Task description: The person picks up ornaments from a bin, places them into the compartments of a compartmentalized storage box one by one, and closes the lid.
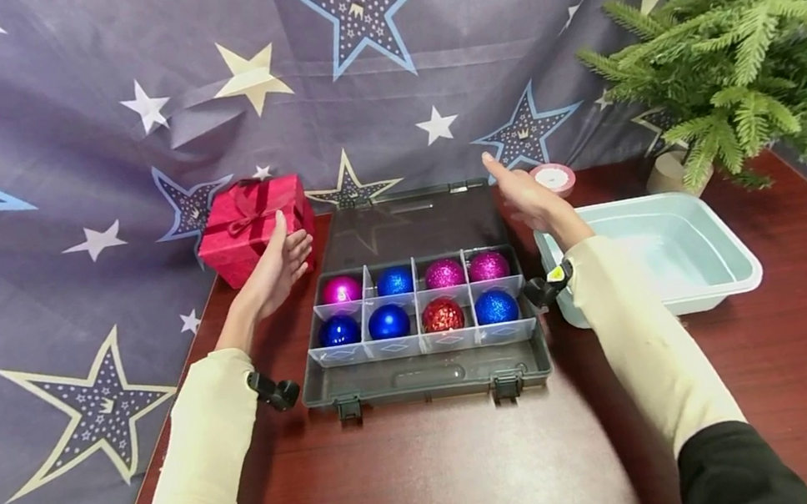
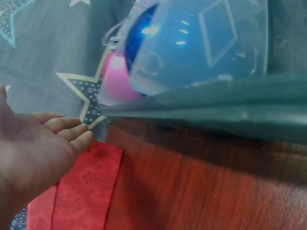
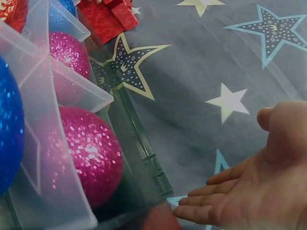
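Note:
A dark see-through plastic case (image 1: pixel 426 377) lies with its lid (image 1: pixel 411 226) folded back on the table. Clear dividers split it into two rows, each compartment holding one ball ornament: pink (image 1: pixel 341 290), glittery magenta (image 3: pixel 91 155), blue (image 1: pixel 388 321) and one red (image 1: pixel 442 314). My left hand (image 1: pixel 277 267) hovers left of the case, in front of the red gift box, fingers extended and palm facing inward. On the other side, my right hand (image 1: pixel 528 194) is held above the lid's right edge, fingers straight. Neither hand holds anything.
A red gift box (image 1: pixel 248 220) with a bow stands at the back left. To the right sits a pale blue plastic basin (image 1: pixel 742 269). Behind it are a pink-and-white ribbon roll (image 1: pixel 553 177) and a small artificial fir tree (image 1: pixel 743 59). A star-patterned cloth (image 1: pixel 370 105) hangs behind.

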### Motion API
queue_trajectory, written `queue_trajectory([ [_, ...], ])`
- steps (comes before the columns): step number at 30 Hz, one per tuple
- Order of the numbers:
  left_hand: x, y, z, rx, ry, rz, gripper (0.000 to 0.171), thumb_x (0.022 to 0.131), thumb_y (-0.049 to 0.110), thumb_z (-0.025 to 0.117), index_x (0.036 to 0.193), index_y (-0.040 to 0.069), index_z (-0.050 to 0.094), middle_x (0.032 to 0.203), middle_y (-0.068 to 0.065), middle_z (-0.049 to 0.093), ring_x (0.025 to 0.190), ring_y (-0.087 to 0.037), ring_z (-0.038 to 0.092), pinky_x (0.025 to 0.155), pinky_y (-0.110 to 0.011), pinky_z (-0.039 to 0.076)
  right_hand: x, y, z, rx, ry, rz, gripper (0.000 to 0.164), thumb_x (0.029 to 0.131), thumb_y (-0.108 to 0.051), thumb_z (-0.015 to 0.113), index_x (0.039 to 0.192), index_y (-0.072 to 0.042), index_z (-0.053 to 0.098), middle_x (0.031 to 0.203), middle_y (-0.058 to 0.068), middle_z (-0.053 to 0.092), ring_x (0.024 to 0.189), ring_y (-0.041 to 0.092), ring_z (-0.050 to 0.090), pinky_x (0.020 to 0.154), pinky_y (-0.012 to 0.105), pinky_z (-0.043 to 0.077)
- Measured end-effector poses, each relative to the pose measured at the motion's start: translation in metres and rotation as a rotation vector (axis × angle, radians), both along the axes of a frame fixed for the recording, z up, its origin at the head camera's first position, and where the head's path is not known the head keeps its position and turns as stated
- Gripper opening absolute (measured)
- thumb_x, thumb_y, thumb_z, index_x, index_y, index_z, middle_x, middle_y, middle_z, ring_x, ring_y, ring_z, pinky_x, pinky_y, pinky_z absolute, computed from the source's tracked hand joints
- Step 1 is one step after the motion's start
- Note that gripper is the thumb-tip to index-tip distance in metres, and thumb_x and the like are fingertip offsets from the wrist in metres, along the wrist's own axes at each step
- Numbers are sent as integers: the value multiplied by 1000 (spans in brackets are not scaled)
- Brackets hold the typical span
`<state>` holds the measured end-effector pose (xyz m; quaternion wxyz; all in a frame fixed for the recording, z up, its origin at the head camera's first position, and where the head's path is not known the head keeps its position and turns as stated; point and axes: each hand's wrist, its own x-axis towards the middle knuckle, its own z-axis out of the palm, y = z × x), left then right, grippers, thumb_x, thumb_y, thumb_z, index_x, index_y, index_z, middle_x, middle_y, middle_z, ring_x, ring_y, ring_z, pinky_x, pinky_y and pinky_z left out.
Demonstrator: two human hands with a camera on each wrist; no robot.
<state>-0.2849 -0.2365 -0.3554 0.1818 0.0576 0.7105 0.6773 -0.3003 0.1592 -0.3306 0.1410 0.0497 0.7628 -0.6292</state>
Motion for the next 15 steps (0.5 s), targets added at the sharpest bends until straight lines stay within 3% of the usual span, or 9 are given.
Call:
queue_trajectory([
  [2,-3,2,-3,3,-7,-1,99,103,72,14,161,-6,-5,170,-23,-3,157,-32,-4,126,-44,1,-2,-3,-3,-10,-23,-19,88,107,-62,33,163,4,14,154,23,30,142,37,32,121,50,26],
  [7,-7,4,-10,-1,-14,-2,103,101,75,14,161,-6,-7,170,-23,-5,157,-32,-6,126,-43,-1,-4,-8,-8,-26,-65,-34,87,106,-65,32,162,0,18,140,18,37,132,33,38,116,45,33],
  [12,-9,5,-14,-20,-27,-14,105,100,76,13,160,-7,-9,170,-24,-8,156,-32,-7,126,-41,-3,-6,-9,-10,-71,-107,0,90,105,-66,27,163,1,11,152,26,32,142,38,34,120,48,27],
  [15,-8,4,-14,-26,-31,-20,106,100,76,13,160,-8,-9,169,-24,-7,156,-33,-7,126,-41,-3,-7,-7,-12,-99,-128,43,92,105,-66,23,164,2,4,164,29,20,151,39,23,124,49,18],
])
